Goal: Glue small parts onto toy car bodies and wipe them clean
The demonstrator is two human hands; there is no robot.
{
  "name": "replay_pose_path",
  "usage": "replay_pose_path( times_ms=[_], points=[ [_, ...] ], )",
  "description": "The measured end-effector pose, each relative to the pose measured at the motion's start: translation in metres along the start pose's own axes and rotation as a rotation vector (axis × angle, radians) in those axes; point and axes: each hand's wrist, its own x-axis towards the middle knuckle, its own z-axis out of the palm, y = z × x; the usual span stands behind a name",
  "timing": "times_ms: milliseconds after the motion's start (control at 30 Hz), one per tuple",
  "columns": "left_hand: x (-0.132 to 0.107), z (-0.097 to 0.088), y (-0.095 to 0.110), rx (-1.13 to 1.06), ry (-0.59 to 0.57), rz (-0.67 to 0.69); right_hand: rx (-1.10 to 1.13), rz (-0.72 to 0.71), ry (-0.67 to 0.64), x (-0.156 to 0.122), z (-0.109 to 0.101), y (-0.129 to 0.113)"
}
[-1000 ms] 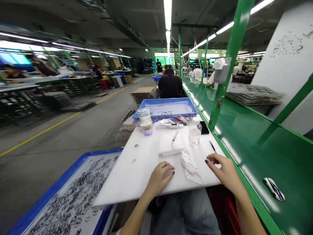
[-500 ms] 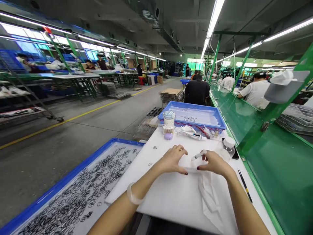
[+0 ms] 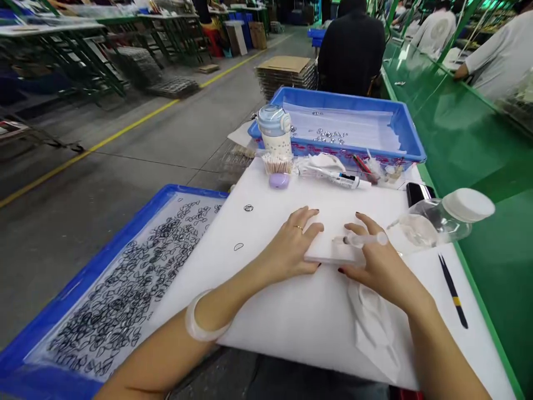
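Note:
My left hand (image 3: 293, 247) grips the left end of a small white foam block (image 3: 331, 251), thumb at its front edge and fingers curved over the top. At the block's other end is my right hand (image 3: 372, 253), with a translucent syringe (image 3: 366, 239) held across its fingers. The syringe's narrow end points left, over the block. My right thumb is near the block's front edge. Crumpled white tissue (image 3: 375, 328) lies just below the right hand. Two small dark wire rings are left of my left hand: one round ring (image 3: 249, 208) and one teardrop-shaped ring (image 3: 239, 246).
A blue tray (image 3: 112, 261) of many dark rings stands left; another blue tray (image 3: 406, 125) is behind. Along the back are a cup (image 3: 275, 133), cotton swabs (image 3: 278, 165), a purple case (image 3: 278, 180) and a tube (image 3: 350, 181). Right: bottle (image 3: 453, 214), phone (image 3: 418, 193), tweezers (image 3: 453, 291).
My view has tilted down and come nearer to the table. The syringe in my right hand lies flatter, and both hands stay at the foam block.

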Motion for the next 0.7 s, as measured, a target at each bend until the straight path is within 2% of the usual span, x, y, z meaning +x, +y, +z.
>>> replay_pose_path(
  times_ms=[100,267,700],
  points=[
    [-0.001,0.005,-0.003,-0.034,0.038,0.04,0.013,0.017,-0.043,0.002,0.0,-0.002],
    [0.0,0.009,-0.006,-0.113,0.027,0.047,-0.008,0.035,-0.005,0.004,-0.002,-0.004],
    [0.004,-0.002,-0.003,-0.169,-0.024,0.032,-0.027,0.082,-0.026,0.005,-0.002,-0.006]
  ],
)
